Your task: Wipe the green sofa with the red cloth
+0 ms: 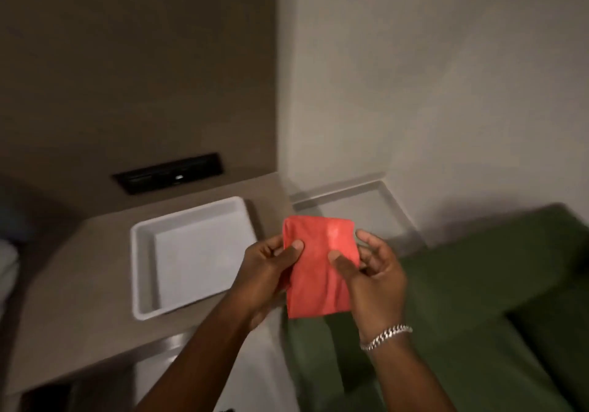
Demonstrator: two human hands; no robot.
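Red cloth (318,268), folded into a smooth upright rectangle, is held in mid-air at the centre of the frame between a person's two bare hands. The left hand (271,271) closes on the cloth's nine o'clock edge, thumb pressed flat on the front and fingers curled behind. The right hand (373,271) closes on the three o'clock edge, thumb on the front near the middle, fingers bent loosely around the side. A silver chain bracelet (387,336) circles the right wrist.

Green sofa (478,300) fills the frame from four to six o'clock, below and beside the cloth, and the cloth does not touch it. A seam or gap between cushions runs across its surface toward four o'clock.

At nine o'clock from the cloth, a white square tray (143,252) sits on a tan tabletop (79,300). A dark rectangular panel (169,172) is set in the brown wall (127,61) at eleven o'clock, with a small light spot on it. A pale wall (446,77) rises from twelve to two o'clock, and a glass-like side table (395,207) stands against it just behind the cloth. Motion blur softens the edges.
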